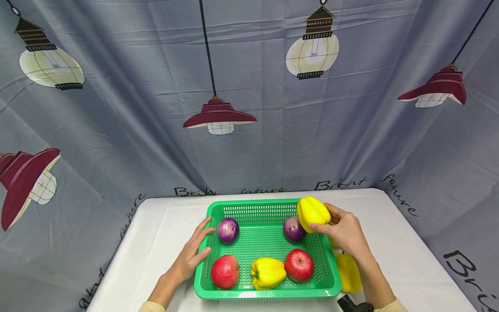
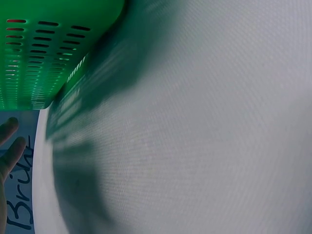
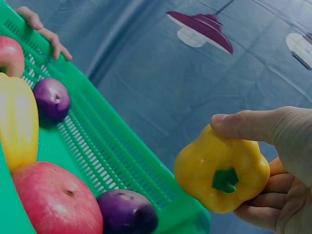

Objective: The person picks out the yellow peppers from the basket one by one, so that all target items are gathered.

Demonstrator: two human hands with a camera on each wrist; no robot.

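One green basket [image 1: 269,294] on the white tabletop [image 1: 405,255] serves as landmark; features are listed from near to far.

Risks: Just outside the basket's near right corner lie a dark object [image 1: 354,304], too cut off to identify, and an outer pepper [image 1: 349,273], yellow; the right arm [image 1: 375,277] passes close by and, if lowered, could knock the pepper aside. At the basket's left wall, the left hand [image 1: 191,253] has its fingers parted and loosely extended at the rim; so light a contact might let the basket slide if bumped. Over the basket's far right corner, the right hand [image 1: 348,229] pinches a held pepper [image 1: 312,214] between thumb and fingers; its smooth, rounded skin could slip from an uneven grip, jarring the right purple piece [image 1: 293,230] or rolling over the rim.

Counts: Basket, near row: two red fruits [image 1: 225,271], with one inner pepper [image 1: 269,273] between. Outside the right wall: one pepper plainly visible, plus one yellow object [image 1: 333,244] mostly hidden by the right hand. Basket, far half: two purple pieces, the left purple piece [image 1: 228,230] being its pair's other member. Beyond the basket: one grey curtain [image 1: 269,160], five printed lamps.
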